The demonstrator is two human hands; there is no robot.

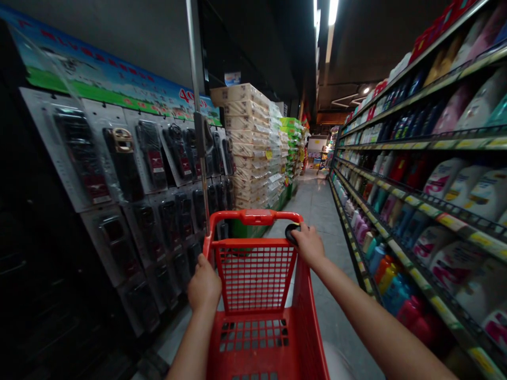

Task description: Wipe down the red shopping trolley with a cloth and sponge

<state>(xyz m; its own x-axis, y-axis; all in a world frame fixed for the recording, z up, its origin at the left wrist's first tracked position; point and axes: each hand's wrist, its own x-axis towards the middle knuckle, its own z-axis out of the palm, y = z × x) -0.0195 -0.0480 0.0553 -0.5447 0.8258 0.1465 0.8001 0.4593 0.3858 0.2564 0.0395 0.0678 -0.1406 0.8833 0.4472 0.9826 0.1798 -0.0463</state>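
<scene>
A red plastic shopping cart [255,274] stands in front of me in a store aisle, its basket holding nothing I can see. My left hand [204,285] is closed around the left side of the cart's frame. My right hand [309,245] is closed on the right end of the cart's red handle [253,216], next to a small black round part [292,232].
Racks of packaged black items [130,174] line the left side, with a metal pole [198,105] in front. Stacked paper-goods packs [249,142] stand further ahead. Shelves of detergent bottles [415,200] run along the right. A grey tiled floor [317,206] leads ahead.
</scene>
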